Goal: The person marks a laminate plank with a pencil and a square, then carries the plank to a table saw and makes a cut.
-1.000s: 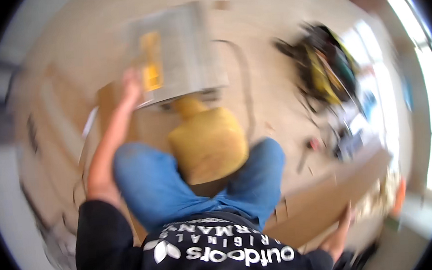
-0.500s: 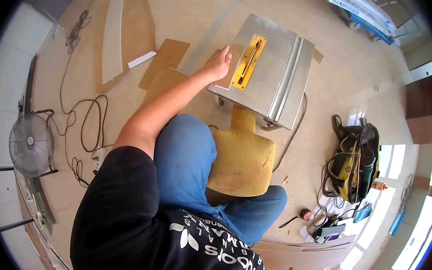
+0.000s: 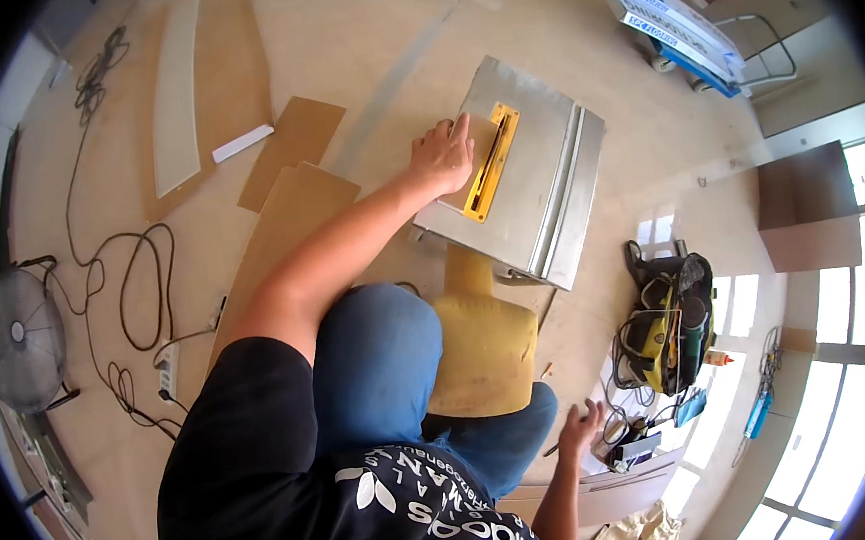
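Note:
My left hand (image 3: 444, 159) rests at the left side of a grey metal table saw (image 3: 542, 177), fingers spread over a thin brown board piece (image 3: 484, 138). That piece lies beside the yellow insert plate (image 3: 492, 162) with its dark slot, and the hand partly hides it. One finger points toward the slot; whether a blade stands up there I cannot tell. My right hand (image 3: 581, 430) is raised at the lower right, fingers apart, with nothing visible in it. Below it lie dark tools and a cable (image 3: 631, 449).
A yellow chair (image 3: 484, 362) stands between my legs and the saw. At the right is an open tool bag (image 3: 679, 318). Brown boards (image 3: 293, 144) lie at the left, near looped cables (image 3: 137, 281) and a floor fan (image 3: 22, 334). A loaded trolley (image 3: 682, 37) stands far right.
My left hand has moved further onto the board piece, closer to the yellow plate. My right hand has risen from the lower edge into view. The whole view has shifted slightly.

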A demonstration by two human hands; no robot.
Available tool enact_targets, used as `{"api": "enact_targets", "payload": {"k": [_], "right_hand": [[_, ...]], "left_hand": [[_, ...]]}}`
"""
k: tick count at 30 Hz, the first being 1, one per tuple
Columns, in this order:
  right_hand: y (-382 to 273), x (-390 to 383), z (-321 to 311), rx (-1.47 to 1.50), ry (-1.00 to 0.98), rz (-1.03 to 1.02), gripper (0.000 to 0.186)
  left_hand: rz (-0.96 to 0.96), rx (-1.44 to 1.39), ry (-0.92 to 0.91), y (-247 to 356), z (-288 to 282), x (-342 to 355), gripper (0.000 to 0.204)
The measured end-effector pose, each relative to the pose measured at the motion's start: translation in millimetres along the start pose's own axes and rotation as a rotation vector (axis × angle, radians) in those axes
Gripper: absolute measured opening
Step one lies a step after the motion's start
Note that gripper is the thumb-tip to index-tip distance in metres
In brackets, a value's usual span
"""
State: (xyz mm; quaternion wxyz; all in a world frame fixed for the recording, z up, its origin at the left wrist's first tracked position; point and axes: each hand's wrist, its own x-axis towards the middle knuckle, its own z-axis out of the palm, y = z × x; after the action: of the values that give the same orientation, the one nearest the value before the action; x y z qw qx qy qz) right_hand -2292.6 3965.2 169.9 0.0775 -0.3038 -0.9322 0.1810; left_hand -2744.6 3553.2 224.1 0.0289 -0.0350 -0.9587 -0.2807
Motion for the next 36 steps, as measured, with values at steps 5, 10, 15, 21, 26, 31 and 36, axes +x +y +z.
{"api": "enact_targets", "payload": {"k": [5,10,15,21,26,31,36], "right_hand": [[-14.0,-14.4,58.2,-0.018,-0.128,-0.035,0.036],[-52.9,-14.1,61.4,-0.029,-0.190,-0.041,0.031],[-46.9,-13.1,66.6,-0.030,-0.154,-0.030,0.027],[-47.9,-13.2,70.2,-0.012,-0.160,0.001,0.027],[-35.9,-7.7,66.5,-0.044,-0.188,-0.008,0.027],[-39.5,1.4,68.9,-0.076,-0.211,-0.053,0.026],[-7.7,6.5,79.5,-0.106,-0.228,-0.140,0.027]], "left_hand": [[-0.002,0.017,-0.001,9.5,-3.1,1.6,0.056],[-0.050,0.050,-0.065,11.1,-13.6,1.4,0.056],[-0.001,0.067,-0.036,9.4,-12.2,-3.8,0.057],[0.016,0.094,-0.057,10.4,-15.0,-9.8,0.059],[0.032,0.092,-0.059,15.2,-6.8,-11.6,0.059],[0.046,0.091,-0.018,3.4,-12.5,-14.8,0.060],[0.159,0.002,0.027,7.3,-45.4,-37.9,0.043]]}}
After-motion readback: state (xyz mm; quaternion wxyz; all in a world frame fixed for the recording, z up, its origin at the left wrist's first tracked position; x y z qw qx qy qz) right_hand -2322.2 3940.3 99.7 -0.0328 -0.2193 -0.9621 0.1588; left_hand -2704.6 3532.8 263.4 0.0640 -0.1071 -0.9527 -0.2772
